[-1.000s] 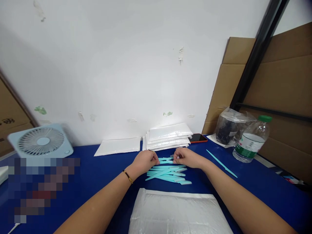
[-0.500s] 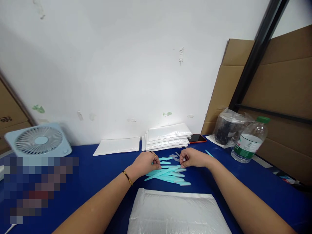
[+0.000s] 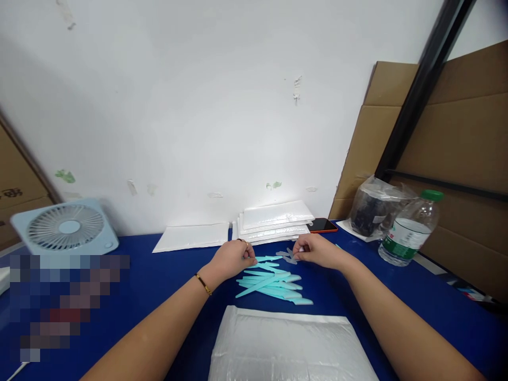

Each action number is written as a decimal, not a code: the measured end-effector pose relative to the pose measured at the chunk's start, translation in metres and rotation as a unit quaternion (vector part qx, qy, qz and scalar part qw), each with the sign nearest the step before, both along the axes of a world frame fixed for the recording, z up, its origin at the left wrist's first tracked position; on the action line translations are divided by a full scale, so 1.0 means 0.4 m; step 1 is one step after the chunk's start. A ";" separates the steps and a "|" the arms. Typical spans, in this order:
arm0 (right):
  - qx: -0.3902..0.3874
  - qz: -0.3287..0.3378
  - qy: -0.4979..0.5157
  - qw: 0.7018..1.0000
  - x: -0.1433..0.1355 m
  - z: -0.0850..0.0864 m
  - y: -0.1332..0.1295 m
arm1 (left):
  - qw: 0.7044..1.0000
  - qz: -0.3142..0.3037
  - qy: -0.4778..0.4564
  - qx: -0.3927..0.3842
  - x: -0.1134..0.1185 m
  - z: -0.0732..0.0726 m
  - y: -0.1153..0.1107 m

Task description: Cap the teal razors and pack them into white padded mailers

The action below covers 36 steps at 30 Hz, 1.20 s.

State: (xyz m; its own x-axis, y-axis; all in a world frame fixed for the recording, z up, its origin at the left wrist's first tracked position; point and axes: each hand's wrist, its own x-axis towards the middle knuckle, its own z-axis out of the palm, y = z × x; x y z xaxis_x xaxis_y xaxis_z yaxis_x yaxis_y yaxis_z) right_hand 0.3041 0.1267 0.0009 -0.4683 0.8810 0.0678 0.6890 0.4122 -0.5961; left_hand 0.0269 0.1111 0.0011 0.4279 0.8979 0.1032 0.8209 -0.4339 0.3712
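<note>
Several turquoise eyebrow razors (image 3: 270, 288) lie in a loose, crossed pile on the blue table. Beyond the pile, my left hand (image 3: 232, 260) pinches the handle end of an eyebrow razor (image 3: 270, 259) that points right. Just below that one lie other uncapped razors (image 3: 270, 265). To the right, several small clear blade caps (image 3: 283, 253) are scattered. My right hand (image 3: 313, 248) has its thumb and fingers closed on a clear cap (image 3: 291, 260) at the edge of this group. In front of the pile lies a silvery padded mailer (image 3: 289, 344).
White padded envelopes (image 3: 273, 222) are stacked by the wall, with another envelope (image 3: 192, 236) to their left. A phone (image 3: 323, 225), a bagged dark container (image 3: 367, 211) and a water bottle (image 3: 410, 230) stand right. A light-blue fan (image 3: 69, 227) sits left.
Both hands have moved away from the razor pile, slightly farther back on the table. A capped razor now lies on the pile where my fingers were. My left hand has reached a farther razor.
</note>
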 end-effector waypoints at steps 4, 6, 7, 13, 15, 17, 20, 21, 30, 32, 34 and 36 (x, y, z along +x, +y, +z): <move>-0.021 0.097 -0.009 0.995 -0.047 -0.004 -0.027 | 0.997 -0.059 0.004 -0.058 0.029 0.009 -0.034; -0.027 0.117 -0.019 0.993 -0.062 -0.011 -0.031 | 0.993 -0.076 0.009 -0.088 0.038 0.009 -0.043; -0.031 0.118 -0.017 0.992 -0.066 -0.014 -0.031 | 0.992 -0.080 0.011 -0.095 0.040 0.008 -0.044; -0.038 0.057 0.037 0.997 -0.034 -0.021 -0.004 | 0.998 -0.047 0.033 0.004 0.017 0.008 -0.014; -0.031 0.012 0.033 0.999 -0.014 -0.022 0.009 | 0.998 -0.034 0.038 0.028 0.004 0.009 -0.003; -0.021 -0.020 0.021 0.999 0.000 -0.019 0.015 | 0.998 -0.026 0.036 0.047 -0.001 0.009 0.003; -0.020 -0.003 0.018 1.000 0.003 -0.006 0.004 | 0.996 -0.045 0.030 0.067 0.006 0.006 0.000; -0.029 0.020 0.016 0.999 0.000 -0.001 -0.003 | 0.995 -0.061 0.031 0.066 0.011 0.005 -0.004; -0.089 0.139 -0.055 0.985 -0.024 -0.004 -0.025 | 0.994 -0.077 0.044 -0.059 0.027 -0.006 -0.026; -0.087 0.136 -0.057 0.985 -0.020 0.001 -0.024 | 0.995 -0.057 0.050 -0.058 0.027 -0.003 -0.028; -0.071 0.116 -0.052 0.989 -0.018 0.009 -0.026 | 0.997 -0.055 0.048 -0.038 0.026 0.001 -0.030; -0.056 0.109 -0.050 0.991 -0.018 0.014 -0.027 | 0.995 -0.074 0.047 -0.043 0.025 0.007 -0.033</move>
